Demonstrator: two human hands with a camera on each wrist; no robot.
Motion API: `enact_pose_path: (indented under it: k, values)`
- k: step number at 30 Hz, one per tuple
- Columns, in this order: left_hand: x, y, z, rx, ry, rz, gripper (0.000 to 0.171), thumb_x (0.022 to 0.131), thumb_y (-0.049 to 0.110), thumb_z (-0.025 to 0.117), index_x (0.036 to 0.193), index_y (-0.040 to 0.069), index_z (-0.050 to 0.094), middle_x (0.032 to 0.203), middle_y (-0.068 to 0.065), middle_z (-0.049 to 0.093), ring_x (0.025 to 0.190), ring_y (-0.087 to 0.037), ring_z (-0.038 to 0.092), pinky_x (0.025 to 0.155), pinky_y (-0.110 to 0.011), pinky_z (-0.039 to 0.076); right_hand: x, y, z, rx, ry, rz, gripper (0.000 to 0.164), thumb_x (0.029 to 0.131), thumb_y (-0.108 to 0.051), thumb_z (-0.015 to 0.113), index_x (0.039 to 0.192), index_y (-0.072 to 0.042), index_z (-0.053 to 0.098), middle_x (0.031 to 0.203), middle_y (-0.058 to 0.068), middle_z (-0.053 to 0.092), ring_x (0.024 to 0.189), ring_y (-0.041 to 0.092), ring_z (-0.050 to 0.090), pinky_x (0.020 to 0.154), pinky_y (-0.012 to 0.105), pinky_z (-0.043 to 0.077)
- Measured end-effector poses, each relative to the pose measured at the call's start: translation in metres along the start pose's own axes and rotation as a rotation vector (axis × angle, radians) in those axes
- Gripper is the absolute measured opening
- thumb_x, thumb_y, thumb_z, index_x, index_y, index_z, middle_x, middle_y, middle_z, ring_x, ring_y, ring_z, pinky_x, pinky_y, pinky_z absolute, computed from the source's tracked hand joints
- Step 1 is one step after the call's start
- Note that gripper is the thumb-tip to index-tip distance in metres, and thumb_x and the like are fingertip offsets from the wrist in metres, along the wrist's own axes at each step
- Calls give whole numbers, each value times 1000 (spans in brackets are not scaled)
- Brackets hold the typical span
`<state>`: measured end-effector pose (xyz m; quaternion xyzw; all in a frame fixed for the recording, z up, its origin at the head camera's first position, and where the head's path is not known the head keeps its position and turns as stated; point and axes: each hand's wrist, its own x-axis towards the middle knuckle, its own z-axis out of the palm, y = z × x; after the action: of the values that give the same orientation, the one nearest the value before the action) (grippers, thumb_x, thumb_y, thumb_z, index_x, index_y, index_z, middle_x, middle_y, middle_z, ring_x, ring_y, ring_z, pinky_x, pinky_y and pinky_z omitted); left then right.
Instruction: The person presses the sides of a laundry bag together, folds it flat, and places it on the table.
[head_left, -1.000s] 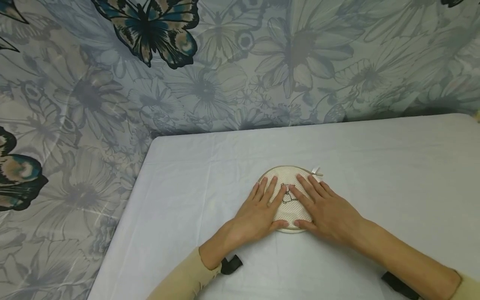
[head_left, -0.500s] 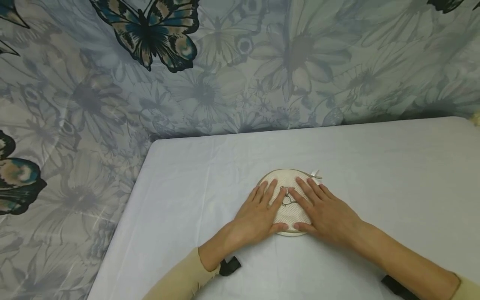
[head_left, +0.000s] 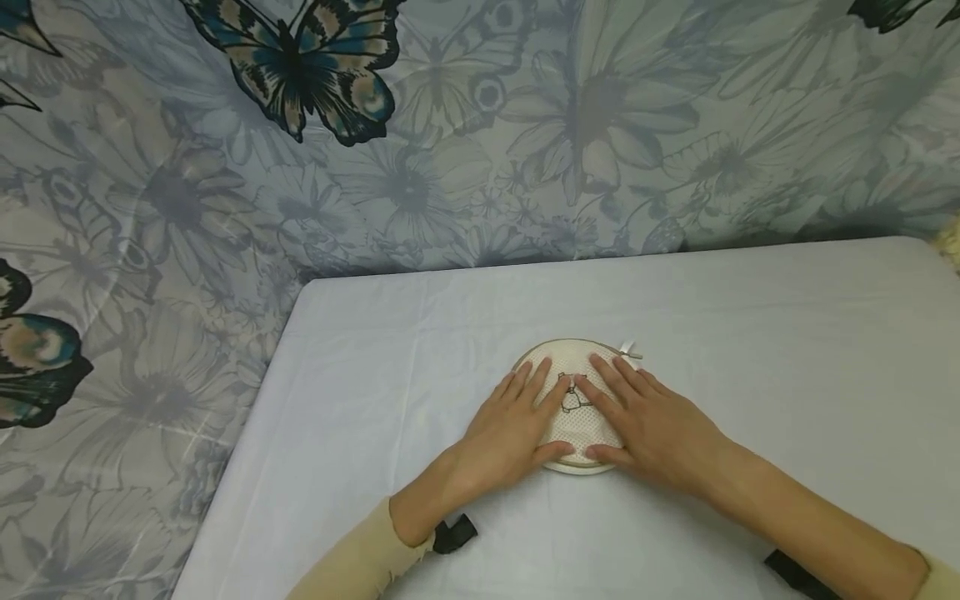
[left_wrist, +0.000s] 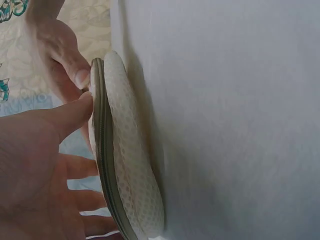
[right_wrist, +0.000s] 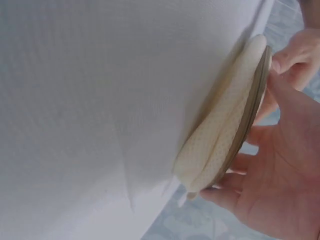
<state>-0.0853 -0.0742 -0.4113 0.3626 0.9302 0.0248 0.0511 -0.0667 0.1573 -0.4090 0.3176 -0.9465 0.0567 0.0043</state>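
A round cream mesh pouch (head_left: 582, 432) lies on the white-covered table, with a dark outline figure on its top. An olive-brown zipper (left_wrist: 104, 145) runs round its edge and looks closed along the visible side. My left hand (head_left: 506, 427) rests on the pouch's left part, fingers straight and spread. On the right part rests my right hand (head_left: 660, 427), spread the same way. Both thumbs lie near the front rim, their tips close together. The right wrist view shows the pouch's puffy side (right_wrist: 212, 132) beneath my fingers. Parts of the top are hidden under the hands.
A white cloth (head_left: 360, 375) covers the table, whose back edge runs along a patterned wall (head_left: 465, 167) with butterflies and flowers. A small white tag and zipper pull (head_left: 632, 351) stick out at the pouch's back right. Something yellowish (head_left: 951, 243) shows at the far right.
The whole head view has shifted slightly, so the table and pouch sit a little lower in it. Both hands keep their places on the pouch.
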Motion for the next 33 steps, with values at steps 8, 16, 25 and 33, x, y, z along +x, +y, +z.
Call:
enact_pose_path:
  k: [8,16,25,33]
  values:
    - [2,-4,-9,-90,-1,-21,80,94,56,59,157,18,30,162,-16,22,148,-37,21,117,-48,28,1,2,-6,1,20,-9,79,94,-60,57,154,-12,38,158,23,29,140,46,35,108,56,37]
    - [-2,-11,-11,-147,15,-39,78,94,55,60,157,18,33,163,-15,21,148,-38,21,117,-51,27,0,7,-12,14,16,25,81,93,-62,56,154,-11,37,158,24,30,139,50,33,109,59,35]
    - [-7,-17,-13,-139,37,-35,77,95,56,57,157,19,31,162,-16,22,147,-40,23,116,-51,28,-1,12,-16,56,36,23,83,93,-58,60,155,-10,34,157,22,31,140,48,32,109,60,35]
    - [-9,-21,-15,-177,30,-52,77,95,54,58,157,18,31,163,-16,22,147,-39,22,117,-51,27,-3,19,-17,69,39,22,83,93,-57,61,155,-9,33,157,23,31,139,50,34,108,61,35]
